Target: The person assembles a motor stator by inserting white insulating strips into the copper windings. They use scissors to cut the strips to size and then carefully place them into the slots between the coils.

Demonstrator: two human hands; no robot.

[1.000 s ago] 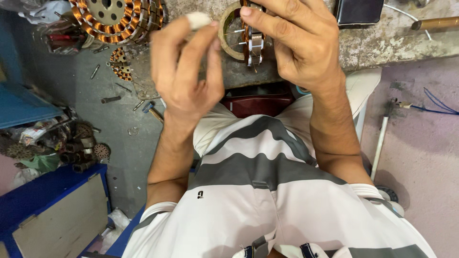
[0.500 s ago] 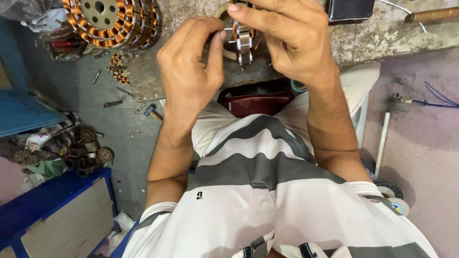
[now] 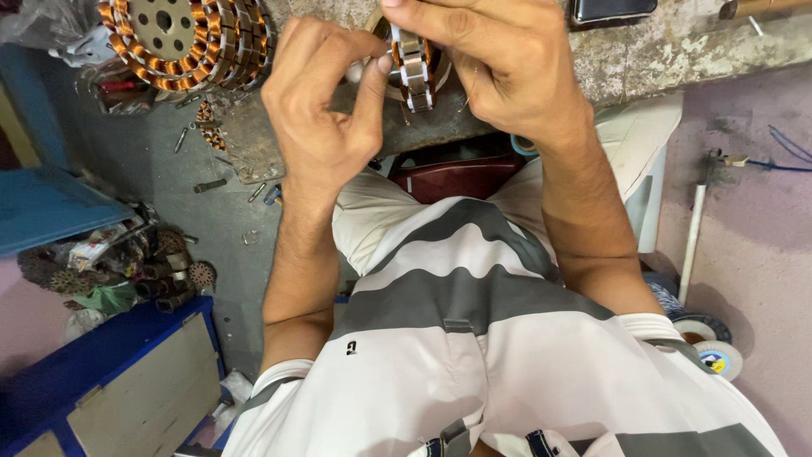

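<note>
At the near edge of the concrete bench [image 3: 660, 51]: big copper-wound stator [image 3: 182, 38] sits well left of the hands. Right hand [image 3: 499, 72] closed around a small wound motor stator [image 3: 412, 63], held edge-on above the bench edge. Left hand [image 3: 326, 110] just beside it, thumb and forefinger pinched at its left side; what they pinch, can't tell.

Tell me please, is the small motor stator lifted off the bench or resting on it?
Lifted: both hands, left hand and right hand, pinch the stator above the bench.
</note>
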